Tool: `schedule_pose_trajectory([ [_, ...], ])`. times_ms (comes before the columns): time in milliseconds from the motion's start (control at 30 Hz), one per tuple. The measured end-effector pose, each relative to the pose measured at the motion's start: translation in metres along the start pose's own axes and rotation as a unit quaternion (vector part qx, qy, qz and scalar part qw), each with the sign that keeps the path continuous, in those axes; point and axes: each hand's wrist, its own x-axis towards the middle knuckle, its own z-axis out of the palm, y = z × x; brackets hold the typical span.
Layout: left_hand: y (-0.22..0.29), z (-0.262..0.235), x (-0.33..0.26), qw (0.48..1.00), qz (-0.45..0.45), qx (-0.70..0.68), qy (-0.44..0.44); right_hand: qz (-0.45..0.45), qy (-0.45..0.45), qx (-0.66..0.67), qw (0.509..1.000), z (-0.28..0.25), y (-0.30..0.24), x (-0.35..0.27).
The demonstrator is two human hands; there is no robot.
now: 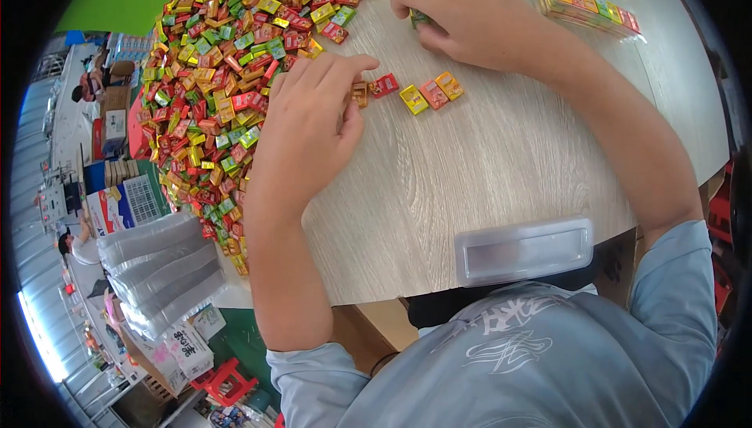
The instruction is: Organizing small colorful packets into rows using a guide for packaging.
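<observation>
Green box [419,18] sits pinched in right grip [470,21]; left grip [309,122] curls beside orange box [359,95], hold unclear.

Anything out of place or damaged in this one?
One thing: the translucent plastic container sits right at the table's near edge, close to the person's shirt, and seems to overhang slightly, so it could be knocked off. No damage shows.
</observation>
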Motion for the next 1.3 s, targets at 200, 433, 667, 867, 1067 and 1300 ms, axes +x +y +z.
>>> schedule_pose_trajectory([
  [200,0.003,0.008,0.000,0.998,0.029,-0.049,0.009,0.013,-0.021,0.028,0.999,-0.008,-0.006,0.002],
  [433,0.003,0.008,0.001,0.997,0.047,-0.060,-0.004,-0.002,-0.019,0.029,0.999,-0.003,-0.001,0.003],
  [667,0.007,0.003,-0.001,0.993,-0.008,-0.118,-0.009,-0.003,-0.022,0.023,0.999,-0.003,0.001,0.001],
  [867,0.009,-0.003,-0.009,0.998,-0.013,-0.045,-0.040,-0.054,-0.017,-0.002,0.998,-0.004,0.007,-0.006],
  [1067,0.039,0.003,-0.026,0.993,-0.102,-0.046,-0.030,0.001,-0.132,0.032,0.991,-0.041,-0.013,-0.037],
  [1300,0.050,0.016,-0.024,0.994,-0.095,-0.052,0.009,-0.026,-0.086,0.060,0.994,-0.023,-0.037,-0.055],
])
